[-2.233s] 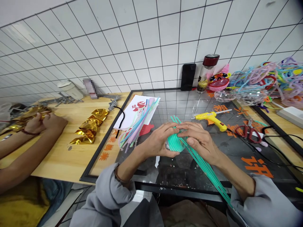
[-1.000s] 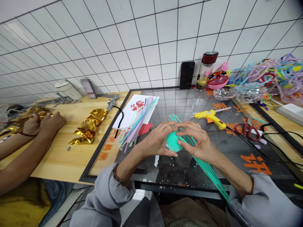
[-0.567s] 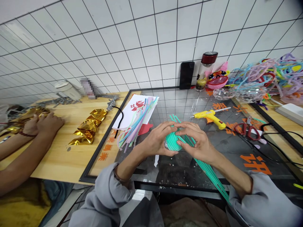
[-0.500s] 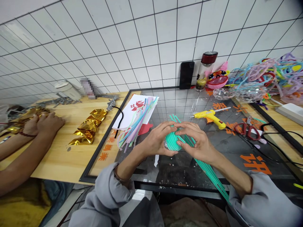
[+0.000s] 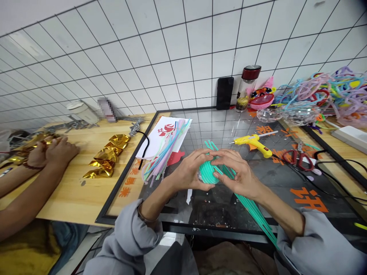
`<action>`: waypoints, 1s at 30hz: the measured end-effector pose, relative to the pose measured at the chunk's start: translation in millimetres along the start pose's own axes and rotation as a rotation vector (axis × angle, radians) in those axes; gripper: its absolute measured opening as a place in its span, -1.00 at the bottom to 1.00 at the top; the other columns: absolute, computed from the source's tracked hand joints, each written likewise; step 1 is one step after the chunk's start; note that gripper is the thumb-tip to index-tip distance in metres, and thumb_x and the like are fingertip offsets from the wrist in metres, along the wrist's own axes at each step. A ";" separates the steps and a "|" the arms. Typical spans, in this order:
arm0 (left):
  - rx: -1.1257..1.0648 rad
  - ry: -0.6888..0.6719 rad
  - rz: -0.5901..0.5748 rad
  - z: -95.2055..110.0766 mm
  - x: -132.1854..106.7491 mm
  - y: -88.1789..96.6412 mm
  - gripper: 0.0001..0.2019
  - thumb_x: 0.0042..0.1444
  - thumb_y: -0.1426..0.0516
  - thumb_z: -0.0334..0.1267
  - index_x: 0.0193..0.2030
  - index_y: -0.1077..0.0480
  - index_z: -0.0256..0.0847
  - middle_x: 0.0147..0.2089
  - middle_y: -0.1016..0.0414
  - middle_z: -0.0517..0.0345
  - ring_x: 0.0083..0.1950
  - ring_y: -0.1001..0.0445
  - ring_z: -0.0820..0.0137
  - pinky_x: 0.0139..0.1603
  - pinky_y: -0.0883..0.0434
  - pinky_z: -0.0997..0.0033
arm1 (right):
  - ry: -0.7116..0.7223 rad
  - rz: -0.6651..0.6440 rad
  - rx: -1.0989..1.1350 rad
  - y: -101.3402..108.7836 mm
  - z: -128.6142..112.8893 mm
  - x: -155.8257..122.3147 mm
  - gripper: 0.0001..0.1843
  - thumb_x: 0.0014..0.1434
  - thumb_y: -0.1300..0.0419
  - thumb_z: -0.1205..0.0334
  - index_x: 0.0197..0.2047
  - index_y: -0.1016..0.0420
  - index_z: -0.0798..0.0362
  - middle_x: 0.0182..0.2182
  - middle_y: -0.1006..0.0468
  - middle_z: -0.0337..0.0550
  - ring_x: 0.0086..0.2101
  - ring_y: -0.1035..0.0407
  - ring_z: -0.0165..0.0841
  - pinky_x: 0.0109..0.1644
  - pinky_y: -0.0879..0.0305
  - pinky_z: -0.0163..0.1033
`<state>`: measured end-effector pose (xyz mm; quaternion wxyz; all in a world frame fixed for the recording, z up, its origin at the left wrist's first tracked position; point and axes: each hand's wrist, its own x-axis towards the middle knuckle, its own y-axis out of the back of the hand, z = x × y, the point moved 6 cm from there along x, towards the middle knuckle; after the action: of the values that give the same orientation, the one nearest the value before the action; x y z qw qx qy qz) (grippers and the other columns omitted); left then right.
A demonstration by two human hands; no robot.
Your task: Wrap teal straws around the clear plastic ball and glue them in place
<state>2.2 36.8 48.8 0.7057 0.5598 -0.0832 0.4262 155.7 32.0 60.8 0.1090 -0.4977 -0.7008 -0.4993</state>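
Over orange-lettered glass board [image 5: 286, 179]: left hand [image 5: 189, 173] clamps teal coil [image 5: 207, 172]; right hand [image 5: 239, 177] pinches same coil.

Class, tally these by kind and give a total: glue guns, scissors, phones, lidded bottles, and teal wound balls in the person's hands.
Yellow glue gun: 1
Red-handled scissors: 1
Black phone: 1
Red-lidded bottle: 1
Teal wound ball, gripped by left hand and right hand: 1
Total: 5

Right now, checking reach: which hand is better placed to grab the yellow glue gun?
Right, likely: the right hand lies nearer the glue gun; the left hand cups the teal coil farther away.
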 end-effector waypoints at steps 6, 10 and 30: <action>-0.015 0.016 -0.011 -1.2 -0.6 -0.5 -0.27 -0.07 -0.38 -0.13 0.21 -0.17 -0.12 0.16 -0.46 -0.18 0.26 -0.45 0.03 0.22 -0.47 -0.06 | -0.010 -0.003 0.019 -1.9 2.1 -1.0 -0.82 0.22 -0.24 0.28 -0.08 -0.47 -0.02 0.05 -0.59 -0.02 0.06 -0.46 -0.15 0.12 -0.32 0.07; 0.009 0.017 0.007 -2.2 -1.8 0.0 -0.26 -0.07 -0.38 -0.07 0.22 -0.17 -0.11 0.08 -0.49 -0.13 0.26 -0.45 -0.01 0.20 -0.47 -0.11 | -0.011 0.009 0.001 -0.2 0.3 -0.2 -0.83 0.23 -0.22 0.28 -0.08 -0.47 -0.01 0.08 -0.56 0.03 0.08 -0.45 -0.13 0.09 -0.34 0.07; -0.020 0.014 0.004 -3.1 -0.5 0.8 -0.33 -0.04 -0.37 -0.09 0.17 -0.22 -0.15 0.14 -0.47 -0.16 0.25 -0.45 0.04 0.20 -0.47 -0.06 | -0.021 0.041 0.059 -4.0 4.5 -3.4 -0.73 0.20 -0.25 0.31 -0.02 -0.45 -0.03 0.06 -0.57 0.01 0.07 -0.46 -0.15 0.13 -0.33 0.10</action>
<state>0.2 39.2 48.0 0.7108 0.5498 -0.0838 0.4307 155.6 33.5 54.0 0.1265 -0.5138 -0.7058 -0.4709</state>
